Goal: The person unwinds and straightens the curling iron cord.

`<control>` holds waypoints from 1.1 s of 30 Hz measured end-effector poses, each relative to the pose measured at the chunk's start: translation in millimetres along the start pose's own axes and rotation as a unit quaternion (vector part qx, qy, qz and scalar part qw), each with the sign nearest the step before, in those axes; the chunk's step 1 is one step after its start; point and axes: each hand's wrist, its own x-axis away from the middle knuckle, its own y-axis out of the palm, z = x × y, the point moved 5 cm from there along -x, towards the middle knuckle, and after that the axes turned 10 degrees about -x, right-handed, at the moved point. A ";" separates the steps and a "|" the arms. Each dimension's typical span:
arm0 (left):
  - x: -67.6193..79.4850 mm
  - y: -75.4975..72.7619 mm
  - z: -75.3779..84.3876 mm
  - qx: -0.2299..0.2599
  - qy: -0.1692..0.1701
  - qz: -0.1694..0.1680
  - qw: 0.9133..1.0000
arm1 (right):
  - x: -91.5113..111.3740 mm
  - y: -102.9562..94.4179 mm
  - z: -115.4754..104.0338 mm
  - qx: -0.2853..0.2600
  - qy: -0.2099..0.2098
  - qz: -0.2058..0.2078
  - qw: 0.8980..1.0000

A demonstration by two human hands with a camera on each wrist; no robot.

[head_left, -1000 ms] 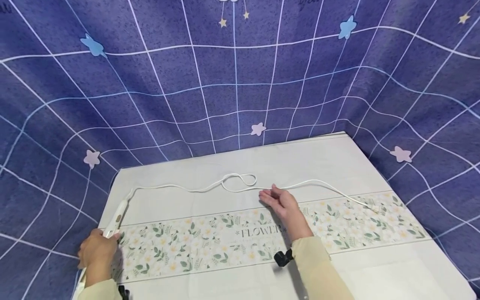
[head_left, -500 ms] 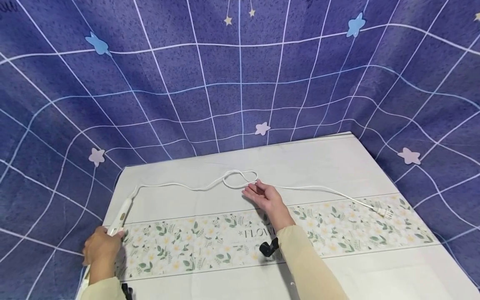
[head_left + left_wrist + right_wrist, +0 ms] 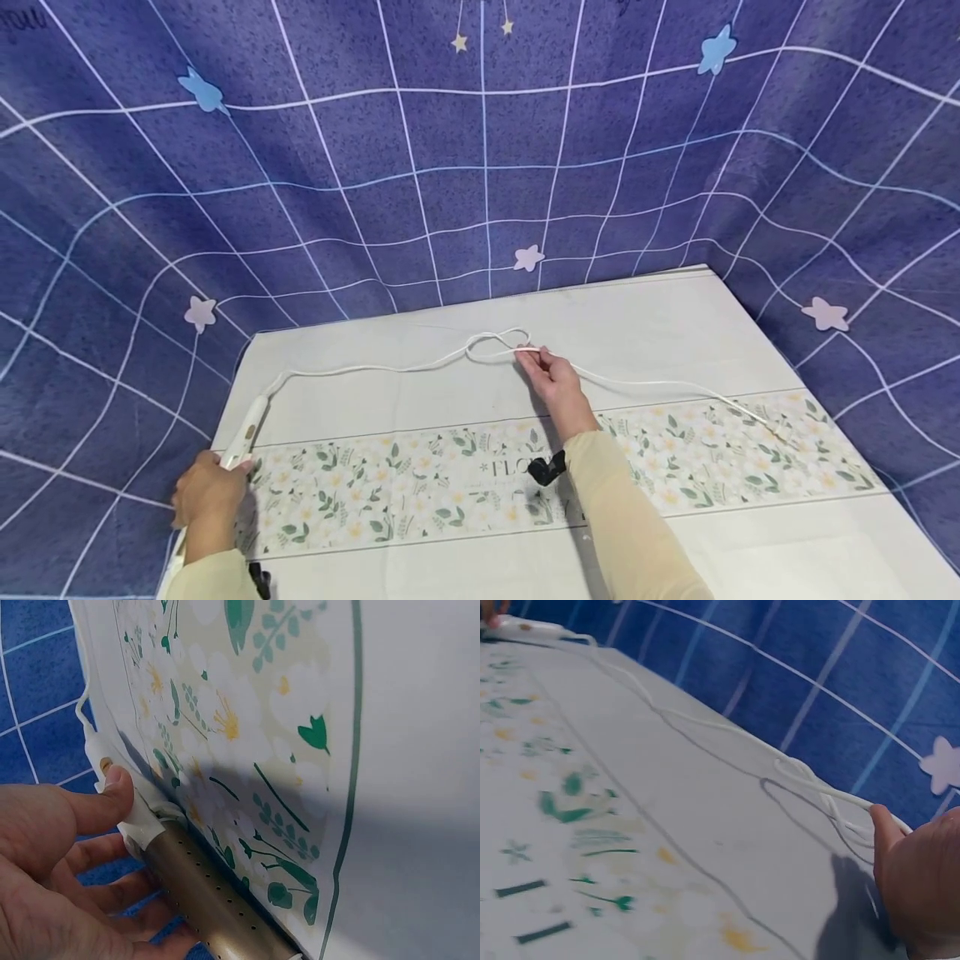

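Note:
A white curling iron (image 3: 247, 423) lies along the left edge of the table. My left hand (image 3: 212, 497) grips it, and in the left wrist view the thumb presses the white handle near a gold button while the fingers reach below it. Its bronze barrel (image 3: 217, 892) is dotted with small holes. From the handle a white cord (image 3: 375, 367) runs right across the table and forms a loose loop. Just right of that loop, my right hand (image 3: 557, 385) pinches the cord, raised a little above the table in the right wrist view. The plug end (image 3: 783, 435) lies at right.
The white table cover (image 3: 420, 575) has a floral band with the word FLOWER across its middle. A blue curtain (image 3: 420, 192) with white grid lines and stars hangs behind the table and at both sides.
My right hand first shifted left toward the loop with spread fingers, then moved up and right and took hold of the cord. The loop has moved slightly. My left hand keeps its grip.

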 end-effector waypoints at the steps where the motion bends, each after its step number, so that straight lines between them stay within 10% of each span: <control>1: -0.1 -0.1 0.0 0.000 0.000 -0.001 1.000 | -1.5 1.3 -5.2 -0.011 -0.006 -0.002 1.000; 16: -3.3 1.5 1.9 -0.013 -0.004 -0.006 1.000 | -5.8 11.6 -41.8 -0.134 -0.063 0.019 0.989; 24: -3.7 2.0 1.4 -0.009 -0.001 -0.003 1.000 | -63.7 -17.6 -76.9 -0.223 -0.054 -0.012 0.973; 33: -4.1 2.0 0.7 -0.012 -0.006 -0.003 1.000 | -48.8 1.4 -92.4 -0.272 -0.082 -0.002 0.959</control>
